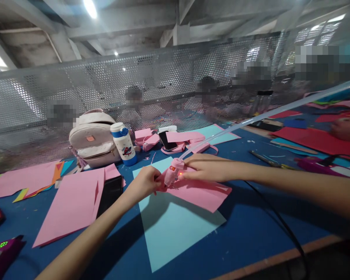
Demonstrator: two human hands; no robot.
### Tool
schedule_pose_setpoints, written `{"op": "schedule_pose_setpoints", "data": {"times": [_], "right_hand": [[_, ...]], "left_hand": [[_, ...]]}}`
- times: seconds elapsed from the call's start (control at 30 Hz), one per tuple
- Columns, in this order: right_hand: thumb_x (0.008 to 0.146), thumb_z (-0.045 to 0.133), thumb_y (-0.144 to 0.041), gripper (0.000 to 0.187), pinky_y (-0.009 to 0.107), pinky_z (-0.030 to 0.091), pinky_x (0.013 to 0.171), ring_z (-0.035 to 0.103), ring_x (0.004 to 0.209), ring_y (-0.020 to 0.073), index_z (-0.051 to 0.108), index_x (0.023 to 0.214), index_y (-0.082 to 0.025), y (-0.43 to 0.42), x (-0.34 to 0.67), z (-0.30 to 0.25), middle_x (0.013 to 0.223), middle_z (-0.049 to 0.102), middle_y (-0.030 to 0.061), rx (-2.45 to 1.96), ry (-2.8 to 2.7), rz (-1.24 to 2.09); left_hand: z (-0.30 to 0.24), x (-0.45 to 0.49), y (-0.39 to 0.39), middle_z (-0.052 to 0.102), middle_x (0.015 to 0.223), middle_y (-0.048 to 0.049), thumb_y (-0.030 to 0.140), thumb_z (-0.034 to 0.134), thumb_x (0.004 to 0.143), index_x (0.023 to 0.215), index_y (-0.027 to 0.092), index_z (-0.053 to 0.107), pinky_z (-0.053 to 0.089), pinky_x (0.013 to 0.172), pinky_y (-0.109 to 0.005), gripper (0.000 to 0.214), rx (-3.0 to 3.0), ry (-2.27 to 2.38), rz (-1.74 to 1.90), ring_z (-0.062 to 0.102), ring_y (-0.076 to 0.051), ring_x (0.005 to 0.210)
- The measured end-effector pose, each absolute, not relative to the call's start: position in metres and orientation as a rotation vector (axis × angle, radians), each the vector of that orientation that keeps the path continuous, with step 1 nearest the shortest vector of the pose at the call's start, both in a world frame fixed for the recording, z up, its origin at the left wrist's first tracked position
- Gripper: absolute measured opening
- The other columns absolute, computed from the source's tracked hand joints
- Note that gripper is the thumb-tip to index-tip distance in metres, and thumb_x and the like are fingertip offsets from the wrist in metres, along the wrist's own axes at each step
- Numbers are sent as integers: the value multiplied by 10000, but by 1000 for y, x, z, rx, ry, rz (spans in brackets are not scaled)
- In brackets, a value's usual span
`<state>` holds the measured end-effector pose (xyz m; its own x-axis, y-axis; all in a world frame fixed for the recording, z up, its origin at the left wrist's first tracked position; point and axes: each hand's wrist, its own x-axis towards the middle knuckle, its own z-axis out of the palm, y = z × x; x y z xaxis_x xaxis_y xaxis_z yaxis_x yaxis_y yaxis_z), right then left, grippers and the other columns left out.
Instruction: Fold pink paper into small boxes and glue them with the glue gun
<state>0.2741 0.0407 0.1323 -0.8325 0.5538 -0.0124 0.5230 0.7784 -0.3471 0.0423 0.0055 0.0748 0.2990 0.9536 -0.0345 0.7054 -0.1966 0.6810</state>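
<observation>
My right hand [202, 167] is closed around a pink hot glue gun [172, 174], whose small orange light is lit. A long clear glue stick [236, 126] runs out of its back, up to the right. My left hand [146, 181] pinches the left end of a folded pink paper piece [201, 194]. The gun's front end is over that piece, close to my left fingers; its nozzle tip is hard to make out. Beneath both hands a light blue sheet [177, 237] lies on the blue table [251, 241].
Pink sheets [72, 202] and a dark flat item [110, 194] lie left. Behind stand a cream backpack [95, 138] and a white-blue bottle [124, 146]. A black cable [280, 219] hangs over the table's front edge. Another person's hand [348, 126] rests near red paper [315, 140].
</observation>
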Motion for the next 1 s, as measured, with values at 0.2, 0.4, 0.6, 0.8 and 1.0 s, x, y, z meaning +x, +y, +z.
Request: {"op": "schedule_pose_setpoints", "data": {"times": [0.2, 0.4, 0.6, 0.8, 1.0], "right_hand": [[948, 444, -522, 449, 354, 467, 866, 635, 1091, 302, 708, 1063, -178, 41, 275, 127, 1141, 713, 110, -954, -2879, 462], [935, 448, -524, 448, 381, 480, 854, 645, 1038, 314, 724, 976, -173, 40, 276, 125, 1085, 719, 122, -1023, -2849, 418], [939, 440, -538, 462, 388, 476, 837, 652, 997, 315, 723, 953, -172, 39, 276, 127, 1039, 719, 122, -1044, -2859, 382], [963, 452, -492, 395, 322, 449, 759, 658, 933, 266, 701, 938, -186, 38, 279, 133, 997, 727, 84, -1034, -2898, 374], [989, 455, -417, 339, 289, 402, 661, 639, 787, 208, 694, 946, -180, 43, 285, 130, 904, 720, 69, -981, -2903, 269]], "left_hand": [[76, 41, 6, 503, 481, 36, 115, 581, 672, 505, 161, 485, 402, 447, -184, 198, 2005, 1495, 557, 625, -144, 501], [77, 40, 6, 525, 472, 28, 103, 598, 663, 511, 158, 491, 366, 448, -180, 193, 2029, 1520, 551, 637, -149, 521], [78, 41, 4, 548, 488, 22, 86, 573, 669, 524, 148, 515, 338, 462, -187, 168, 2069, 1541, 540, 586, -127, 504], [74, 39, 5, 357, 492, 57, 30, 571, 659, 488, 148, 432, 202, 502, -232, 250, 2202, 1581, 580, 351, -79, 528], [71, 38, 4, 260, 547, 61, 70, 594, 733, 504, 155, 370, 151, 537, -275, 332, 2278, 1624, 602, 244, -90, 577]]}}
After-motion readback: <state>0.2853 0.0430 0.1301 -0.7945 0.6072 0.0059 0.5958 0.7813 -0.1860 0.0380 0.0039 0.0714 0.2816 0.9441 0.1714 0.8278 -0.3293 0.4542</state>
